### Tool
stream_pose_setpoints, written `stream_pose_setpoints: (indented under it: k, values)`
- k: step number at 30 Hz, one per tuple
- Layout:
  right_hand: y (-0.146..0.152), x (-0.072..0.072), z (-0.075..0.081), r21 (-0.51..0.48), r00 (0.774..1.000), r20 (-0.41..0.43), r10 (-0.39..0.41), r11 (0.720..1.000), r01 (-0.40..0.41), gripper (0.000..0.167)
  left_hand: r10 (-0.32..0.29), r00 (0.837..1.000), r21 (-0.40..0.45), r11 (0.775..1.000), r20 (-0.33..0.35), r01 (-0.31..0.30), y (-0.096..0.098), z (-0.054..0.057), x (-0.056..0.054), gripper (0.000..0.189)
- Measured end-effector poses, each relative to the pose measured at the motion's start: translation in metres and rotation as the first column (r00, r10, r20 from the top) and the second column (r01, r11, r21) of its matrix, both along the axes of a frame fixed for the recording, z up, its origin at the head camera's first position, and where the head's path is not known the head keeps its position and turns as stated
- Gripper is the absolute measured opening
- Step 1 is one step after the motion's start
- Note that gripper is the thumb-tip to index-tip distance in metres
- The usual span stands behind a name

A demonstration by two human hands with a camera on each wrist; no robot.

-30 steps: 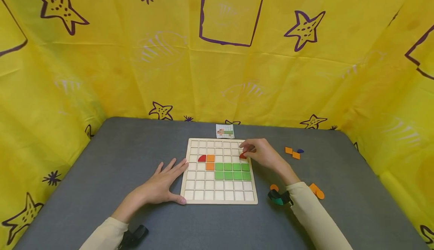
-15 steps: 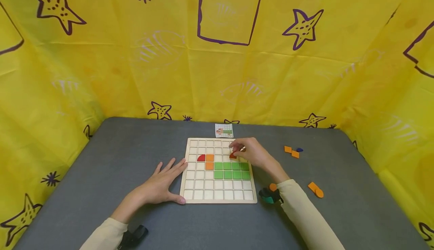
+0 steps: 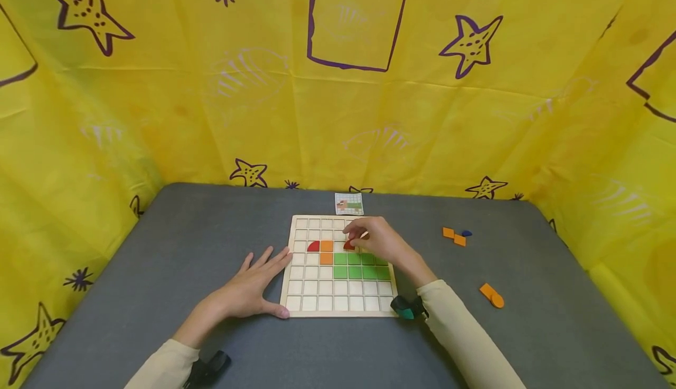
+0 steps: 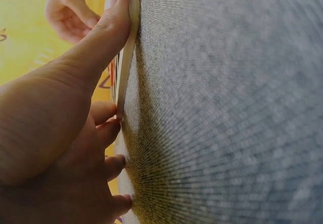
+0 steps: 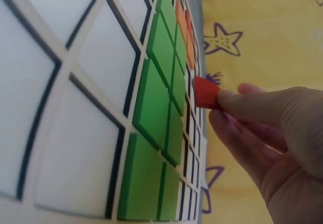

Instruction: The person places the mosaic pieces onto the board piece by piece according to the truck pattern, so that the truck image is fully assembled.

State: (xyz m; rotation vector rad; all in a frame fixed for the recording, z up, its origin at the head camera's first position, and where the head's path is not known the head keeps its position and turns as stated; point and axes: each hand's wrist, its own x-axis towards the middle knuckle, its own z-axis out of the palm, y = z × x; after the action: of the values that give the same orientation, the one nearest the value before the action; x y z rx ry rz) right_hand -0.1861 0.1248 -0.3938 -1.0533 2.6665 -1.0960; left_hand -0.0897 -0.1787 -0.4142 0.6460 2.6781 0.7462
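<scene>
A square wooden grid board (image 3: pixel 343 314) lies on the table. In its cells sit several green square tiles (image 3: pixel 355 271), two orange square tiles (image 3: pixel 327 252) and a red quarter-circle tile (image 3: pixel 314 246). Between thumb and fingers, my right hand (image 3: pixel 381 240) pinches a second red quarter-circle tile (image 5: pixel 206 93), held just above the cells behind the green tiles. My left hand (image 3: pixel 245 292) rests with fingers spread at the board's left side. Its thumb (image 4: pixel 108 30) lies on the board's edge near the front left corner, its fingertips along that side.
Behind the board lies a small printed pattern card (image 3: pixel 349 204). Two orange diamond-like tiles (image 3: pixel 454 236) and a blue piece (image 3: pixel 467 233) lie at the right. Closer in are an orange rectangular piece (image 3: pixel 487 290) and an orange disc (image 3: pixel 497 300). A yellow curtain (image 3: pixel 338 113) surrounds the table.
My right hand has moved left over the board with the red quarter-circle tile, from the right edge to near the middle. Its forearm now covers another orange disc. The left hand stays put.
</scene>
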Motion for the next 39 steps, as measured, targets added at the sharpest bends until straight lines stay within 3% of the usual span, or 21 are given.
stream_pose_setpoints:
  k: [12, 21, 39]
  values:
    - [-0.02, 0.002, -0.003, 0.049, 1.0, 0.016, 0.011, 0.999, -0.012, 0.02, 0.004, 1.0, -0.005, 1.0, -0.002, -0.004, -0.001, 0.0, 0.0, 0.114]
    - [-0.033, 0.005, 0.005, 0.108, 1.0, -0.008, 0.003, 0.994, -0.002, 0.019, -0.001, 1.0, 0.003, 1.0, -0.009, 0.001, -0.001, 0.001, 0.001, 0.113]
    - [-0.062, 0.005, 0.001, 0.106, 0.998, -0.027, 0.058, 0.993, -0.055, 0.02, -0.004, 1.0, 0.0, 1.0, -0.007, 0.004, -0.001, 0.0, 0.0, 0.111]
